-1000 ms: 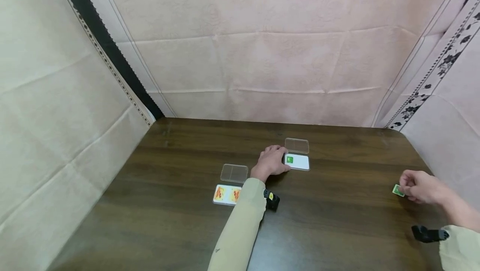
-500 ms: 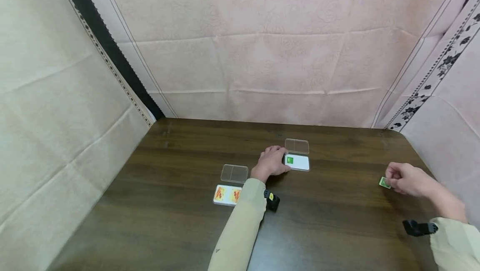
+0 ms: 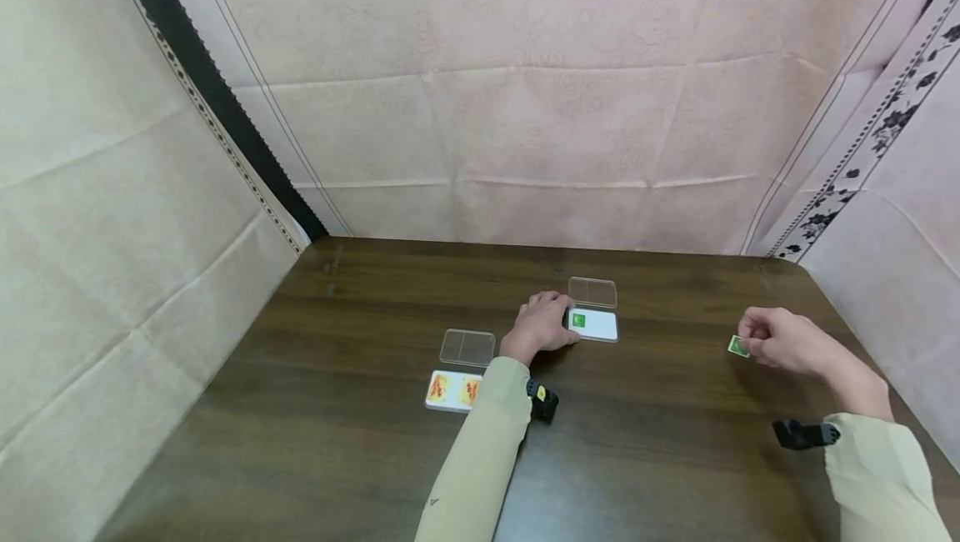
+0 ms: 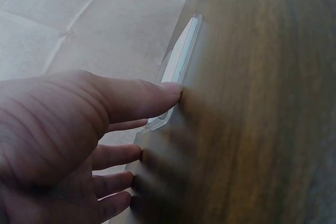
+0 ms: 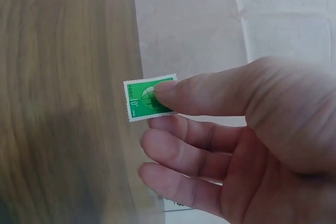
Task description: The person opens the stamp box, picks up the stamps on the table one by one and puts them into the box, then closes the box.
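Observation:
My right hand pinches a green postage stamp with white perforated edges between thumb and forefinger, above the right part of the table. In the right wrist view the thumb covers the stamp's right part, and the other fingers curl loosely below. My left hand holds the left end of a small flat plastic case, thumb at its near edge. That case lies with its clear lid folded back. A green stamp sits at the left on its white inside.
A second open case lies nearer and to the left, partly behind the left sleeve, with two orange-and-yellow stamps in it. Its clear lid points away. Pale cloth hangs around the brown wooden table.
My right hand has carried the green stamp left and slightly away across the table, closer to the far case. The left hand and both cases have stayed in place.

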`<state>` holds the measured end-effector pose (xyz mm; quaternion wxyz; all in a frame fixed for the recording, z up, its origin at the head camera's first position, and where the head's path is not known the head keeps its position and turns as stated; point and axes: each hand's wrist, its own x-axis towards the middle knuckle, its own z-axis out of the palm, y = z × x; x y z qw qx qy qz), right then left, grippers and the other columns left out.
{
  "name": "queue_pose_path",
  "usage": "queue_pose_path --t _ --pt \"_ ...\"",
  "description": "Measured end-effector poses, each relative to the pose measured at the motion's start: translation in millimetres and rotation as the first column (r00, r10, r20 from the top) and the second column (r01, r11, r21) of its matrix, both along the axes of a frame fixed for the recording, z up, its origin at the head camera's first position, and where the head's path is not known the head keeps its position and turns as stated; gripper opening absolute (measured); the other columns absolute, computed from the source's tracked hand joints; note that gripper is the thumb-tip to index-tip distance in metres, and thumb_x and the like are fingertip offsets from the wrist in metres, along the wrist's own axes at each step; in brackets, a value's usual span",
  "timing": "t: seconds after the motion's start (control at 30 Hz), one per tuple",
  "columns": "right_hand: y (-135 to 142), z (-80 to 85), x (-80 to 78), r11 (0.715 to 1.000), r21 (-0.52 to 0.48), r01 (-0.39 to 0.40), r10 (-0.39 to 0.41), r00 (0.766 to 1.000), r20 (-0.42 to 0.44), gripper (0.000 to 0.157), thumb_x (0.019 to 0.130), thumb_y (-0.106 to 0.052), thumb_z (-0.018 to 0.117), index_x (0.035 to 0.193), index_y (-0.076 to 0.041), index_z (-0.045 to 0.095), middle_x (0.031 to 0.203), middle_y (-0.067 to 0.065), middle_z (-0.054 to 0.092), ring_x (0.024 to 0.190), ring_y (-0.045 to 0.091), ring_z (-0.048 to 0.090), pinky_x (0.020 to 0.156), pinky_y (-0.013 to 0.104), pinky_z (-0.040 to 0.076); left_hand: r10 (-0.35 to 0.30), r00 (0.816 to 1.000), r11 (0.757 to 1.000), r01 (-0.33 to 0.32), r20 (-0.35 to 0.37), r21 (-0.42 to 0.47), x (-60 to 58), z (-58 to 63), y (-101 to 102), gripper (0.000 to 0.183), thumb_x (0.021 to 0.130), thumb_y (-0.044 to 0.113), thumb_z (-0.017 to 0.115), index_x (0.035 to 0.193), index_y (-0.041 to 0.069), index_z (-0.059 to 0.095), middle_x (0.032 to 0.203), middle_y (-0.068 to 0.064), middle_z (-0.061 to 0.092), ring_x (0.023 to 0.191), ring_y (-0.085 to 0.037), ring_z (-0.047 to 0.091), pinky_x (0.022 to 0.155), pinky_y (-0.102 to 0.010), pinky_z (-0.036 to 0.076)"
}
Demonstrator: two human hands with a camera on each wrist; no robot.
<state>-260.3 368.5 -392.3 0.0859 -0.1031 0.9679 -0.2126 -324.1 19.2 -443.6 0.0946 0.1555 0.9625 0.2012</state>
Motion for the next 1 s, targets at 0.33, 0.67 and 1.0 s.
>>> queue_pose_path --t 0.33,0.67,1.0 --pt "-20.9 -0.4 -10.1 0.999 -0.02 -0.034 0.034 0.999 -0.036 0.008 0.089 -0.009 0.065 0.085 -0.01 0.058 0.071 -0.003 0.055 0.06 0.008 0.051 0.053 0.024 0.042 0.001 1.0 1.0 -0.001 -0.002 0.001 0.0 0.5 0.3 0.055 0.09 0.04 0.07 0.139 0.024 0.052 0.153 -0.002 0.041 0.14 -0.024 0.035 0.118 -0.042 0.028" --pt "-45.0 -0.7 -20.6 0.997 -0.048 -0.059 0.058 0.998 -0.018 0.005 0.09 -0.009 0.063 0.087 -0.009 0.06 0.073 -0.002 0.058 0.063 0.011 0.054 0.055 0.024 0.046 -0.001 1.0 1.0 0.001 0.0 0.001 0.3 -0.6 -0.9 0.055 0.09 0.04 0.069 0.139 0.023 0.051 0.154 -0.002 0.04 0.141 -0.024 0.034 0.118 -0.043 0.028" --pt "-65.5 0.3 -27.5 0.994 -0.075 -0.078 0.076 0.997 -0.029 0.005 0.09 -0.009 0.064 0.086 -0.007 0.065 0.073 -0.001 0.062 0.062 0.011 0.058 0.055 0.024 0.048 -0.004 1.0 1.0 0.004 0.002 0.004 0.3 -0.2 -0.7 0.053 0.09 0.04 0.069 0.138 0.023 0.052 0.154 -0.002 0.04 0.141 -0.024 0.035 0.118 -0.042 0.028"
